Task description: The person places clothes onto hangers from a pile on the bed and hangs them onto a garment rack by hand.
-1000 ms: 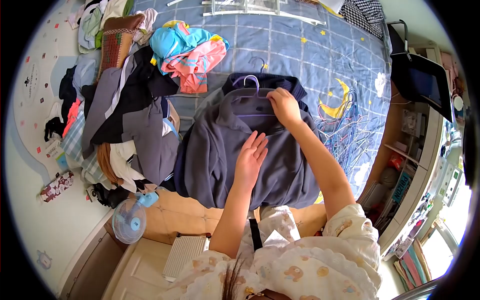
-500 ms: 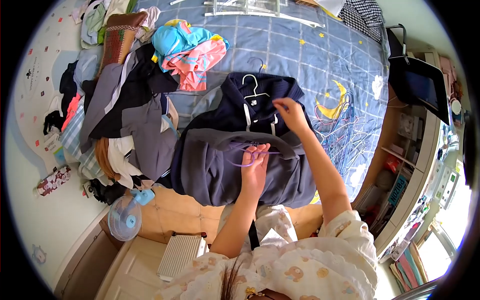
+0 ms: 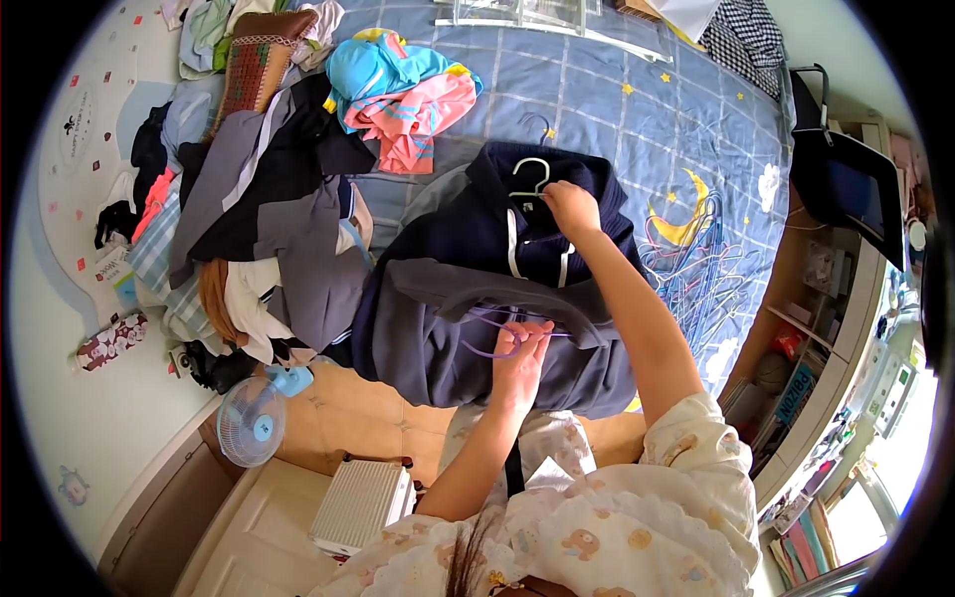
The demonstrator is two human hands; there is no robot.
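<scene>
My left hand [image 3: 518, 372] is closed on a purple clothes hanger [image 3: 481, 352] at the neck opening of a dark grey garment [image 3: 438, 343]. This garment lies over the lower part of a navy hoodie [image 3: 438, 234] on the bed. Farther up, my right hand [image 3: 572, 210] has its fingers closed at the arm of a white hanger [image 3: 530, 177], inside the hoodie's neck. The hanger's hook sticks up out of the collar. White drawstrings hang down the hoodie's front. Another hanger hook [image 3: 538, 124], dark in colour, shows just beyond the hood.
Several loose hangers [image 3: 696, 269] lie tangled to the right on the blue checked bedding [image 3: 587, 95]. Piled clothes [image 3: 279, 219] cover the left side, with a turquoise and pink garment [image 3: 418, 104] behind. A fan [image 3: 251, 423] stands lower left; shelves [image 3: 796, 348] line the right.
My right hand has come down from above the hoodie onto the white hanger at its neck. My left hand still holds the purple hanger. The whole view has shifted slightly.
</scene>
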